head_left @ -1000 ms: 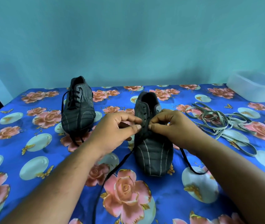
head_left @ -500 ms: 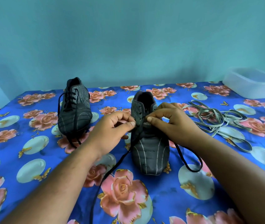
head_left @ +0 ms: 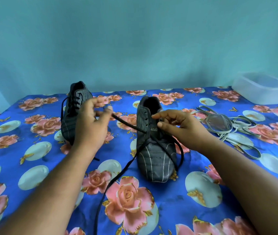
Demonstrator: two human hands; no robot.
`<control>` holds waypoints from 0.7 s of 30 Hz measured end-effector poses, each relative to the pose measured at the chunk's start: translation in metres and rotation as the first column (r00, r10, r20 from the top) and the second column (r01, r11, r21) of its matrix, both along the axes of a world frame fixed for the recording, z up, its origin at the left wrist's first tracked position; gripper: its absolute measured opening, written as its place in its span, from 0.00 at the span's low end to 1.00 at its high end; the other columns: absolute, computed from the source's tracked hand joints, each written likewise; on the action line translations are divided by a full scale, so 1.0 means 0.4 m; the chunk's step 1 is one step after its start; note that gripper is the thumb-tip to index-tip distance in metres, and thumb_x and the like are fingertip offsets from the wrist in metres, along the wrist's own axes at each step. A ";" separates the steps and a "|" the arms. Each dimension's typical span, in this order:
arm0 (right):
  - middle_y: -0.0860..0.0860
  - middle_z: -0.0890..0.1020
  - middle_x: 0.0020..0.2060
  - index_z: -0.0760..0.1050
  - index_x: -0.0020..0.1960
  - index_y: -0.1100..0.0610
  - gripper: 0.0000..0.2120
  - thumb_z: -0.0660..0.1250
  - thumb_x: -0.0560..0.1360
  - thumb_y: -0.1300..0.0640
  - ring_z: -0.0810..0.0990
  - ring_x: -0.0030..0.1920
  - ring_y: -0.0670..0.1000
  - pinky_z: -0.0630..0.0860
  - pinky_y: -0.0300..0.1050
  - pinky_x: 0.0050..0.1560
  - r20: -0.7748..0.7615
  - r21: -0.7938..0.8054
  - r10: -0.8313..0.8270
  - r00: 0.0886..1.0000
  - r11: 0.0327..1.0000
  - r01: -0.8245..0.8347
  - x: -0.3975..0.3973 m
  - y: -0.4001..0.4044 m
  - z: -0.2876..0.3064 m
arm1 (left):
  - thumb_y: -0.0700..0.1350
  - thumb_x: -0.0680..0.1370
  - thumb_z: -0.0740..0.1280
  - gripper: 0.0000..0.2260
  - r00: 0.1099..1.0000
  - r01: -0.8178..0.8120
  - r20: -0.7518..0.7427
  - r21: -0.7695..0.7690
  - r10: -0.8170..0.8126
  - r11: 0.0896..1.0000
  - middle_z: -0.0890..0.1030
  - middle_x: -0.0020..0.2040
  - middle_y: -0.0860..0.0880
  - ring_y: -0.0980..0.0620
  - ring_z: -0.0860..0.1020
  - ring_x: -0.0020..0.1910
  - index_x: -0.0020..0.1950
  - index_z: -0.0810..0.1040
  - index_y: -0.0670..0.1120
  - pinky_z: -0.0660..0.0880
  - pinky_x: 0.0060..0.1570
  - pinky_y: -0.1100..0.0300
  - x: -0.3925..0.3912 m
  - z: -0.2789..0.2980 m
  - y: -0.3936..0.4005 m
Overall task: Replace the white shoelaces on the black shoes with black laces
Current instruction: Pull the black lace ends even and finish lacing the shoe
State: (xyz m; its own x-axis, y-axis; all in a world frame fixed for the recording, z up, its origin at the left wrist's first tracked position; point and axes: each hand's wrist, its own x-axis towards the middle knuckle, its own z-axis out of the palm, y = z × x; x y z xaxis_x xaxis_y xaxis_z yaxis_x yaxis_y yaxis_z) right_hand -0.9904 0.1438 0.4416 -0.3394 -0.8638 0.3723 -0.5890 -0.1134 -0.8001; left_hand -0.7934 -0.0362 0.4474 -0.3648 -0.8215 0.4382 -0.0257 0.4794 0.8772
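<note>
1. Nearest: slack run of the black lace [head_left: 118, 173] trails from the bottom edge of the view over the floral cloth [head_left: 33, 167] up to the near shoe [head_left: 155, 150]. Looks soft, light and floppy, so it won't push through an eyelet by itself; best held just behind the stiff tip.
2. Near shoe: toe points at the camera, only the lowest eyelets are laced, upper ones are bare. Probably light and slides easily on the cloth, so steady it while pulling.
3. Left hand [head_left: 90, 126]: thumb and fingertips pinch one lace end, drawn taut out to the left from an eyelet; other fingers loosely spread.
4. Right hand [head_left: 182, 126]: half curled at the shoe's right eyelet row, fingertips at the tongue. Cannot tell if it pinches the lace or only touches the shoe.
5. Further back: second shoe [head_left: 75, 112], black lace already in, partly behind the left hand.
6. Right of that: removed white laces [head_left: 228, 126] in a loose heap; clear plastic tub [head_left: 262, 89] at the far corner.
</note>
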 end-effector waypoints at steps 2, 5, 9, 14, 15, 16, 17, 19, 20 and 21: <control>0.57 0.74 0.35 0.82 0.60 0.52 0.10 0.70 0.79 0.61 0.73 0.37 0.43 0.74 0.36 0.46 -0.033 0.006 -0.014 0.999 1.000 0.014 -0.001 -0.002 -0.001 | 0.50 0.80 0.71 0.09 0.973 0.181 0.173 -0.139 -0.156 0.974 0.78 0.59 0.54 0.64 0.77 0.48 0.59 0.77 0.59 0.76 0.48 0.61 -0.007 -0.019 0.005; 0.58 0.75 0.36 0.82 0.60 0.50 0.10 0.70 0.80 0.58 0.74 0.39 0.45 0.76 0.50 0.51 -0.077 0.023 -0.020 0.997 0.999 0.022 -0.005 -0.004 -0.007 | 0.57 0.79 0.70 0.07 0.847 0.460 0.375 -0.158 -0.378 0.874 0.80 0.52 0.55 0.62 0.78 0.53 0.50 0.81 0.54 0.69 0.54 0.71 -0.021 -0.041 0.032; 0.51 0.74 0.34 0.81 0.60 0.48 0.10 0.70 0.80 0.57 0.73 0.39 0.47 0.76 0.61 0.53 -0.087 0.015 -0.019 0.996 1.000 0.020 -0.010 -0.008 -0.014 | 0.49 0.79 0.72 0.04 0.816 0.484 0.441 -0.169 -0.374 0.858 0.81 0.50 0.51 0.59 0.75 0.55 0.45 0.80 0.52 0.64 0.52 0.76 -0.028 -0.046 0.047; 0.55 0.75 0.35 0.81 0.60 0.49 0.10 0.71 0.79 0.57 0.75 0.39 0.55 0.75 0.61 0.52 -0.092 0.021 -0.006 0.996 1.000 0.008 -0.011 -0.007 -0.014 | 0.42 0.81 0.69 0.05 0.928 0.315 0.250 -0.127 -0.277 0.941 0.81 0.49 0.50 0.57 0.79 0.50 0.47 0.79 0.51 0.75 0.52 0.63 -0.017 -0.022 0.029; 0.55 0.75 0.35 0.81 0.59 0.49 0.09 0.71 0.79 0.57 0.75 0.39 0.55 0.75 0.60 0.52 -0.098 0.020 -0.007 0.995 1.000 0.009 -0.011 -0.006 -0.013 | 0.44 0.82 0.68 0.04 0.976 0.170 0.155 -0.099 -0.154 0.980 0.82 0.49 0.50 0.56 0.79 0.48 0.48 0.79 0.51 0.77 0.49 0.57 -0.012 -0.014 0.015; 0.56 0.75 0.35 0.81 0.59 0.49 0.09 0.71 0.79 0.57 0.75 0.40 0.56 0.75 0.60 0.52 -0.098 0.019 -0.006 0.995 1.000 0.008 -0.010 -0.006 -0.013 | 0.47 0.83 0.67 0.03 0.998 0.005 0.067 -0.092 0.001 0.996 0.82 0.50 0.49 0.54 0.79 0.47 0.49 0.78 0.51 0.76 0.48 0.55 -0.003 -0.005 -0.003; 0.56 0.75 0.36 0.81 0.59 0.49 0.09 0.71 0.79 0.57 0.75 0.40 0.56 0.75 0.59 0.52 -0.095 0.017 -0.005 0.995 1.000 0.007 -0.009 -0.007 -0.012 | 0.51 0.82 0.67 0.04 0.988 -0.153 -0.007 -0.099 0.153 0.983 0.82 0.51 0.48 0.52 0.79 0.47 0.51 0.78 0.51 0.75 0.48 0.55 0.008 0.004 -0.022; 0.56 0.74 0.36 0.81 0.59 0.49 0.09 0.71 0.79 0.57 0.75 0.40 0.57 0.75 0.59 0.51 -0.093 0.014 -0.007 0.996 1.000 0.009 -0.009 -0.007 -0.013 | 0.55 0.81 0.66 0.10 0.929 -0.363 -0.112 -0.113 0.352 0.925 0.81 0.53 0.44 0.47 0.78 0.49 0.53 0.78 0.49 0.75 0.53 0.50 0.030 0.013 -0.056; 0.56 0.74 0.36 0.81 0.59 0.49 0.09 0.71 0.79 0.56 0.75 0.40 0.57 0.75 0.59 0.51 -0.092 0.014 -0.010 0.996 1.000 0.011 -0.009 -0.006 -0.013 | 0.55 0.80 0.66 0.12 0.910 -0.411 -0.119 -0.133 0.397 0.902 0.80 0.53 0.44 0.45 0.78 0.51 0.53 0.79 0.48 0.74 0.55 0.48 0.036 0.011 -0.068; 0.56 0.74 0.36 0.81 0.59 0.49 0.09 0.71 0.79 0.56 0.74 0.40 0.57 0.75 0.59 0.51 -0.088 0.014 -0.012 0.996 1.000 0.013 -0.009 -0.006 -0.013 | 0.55 0.79 0.67 0.13 0.899 -0.438 -0.092 -0.192 0.428 0.878 0.80 0.54 0.45 0.44 0.77 0.53 0.54 0.80 0.47 0.74 0.56 0.47 0.038 0.014 -0.066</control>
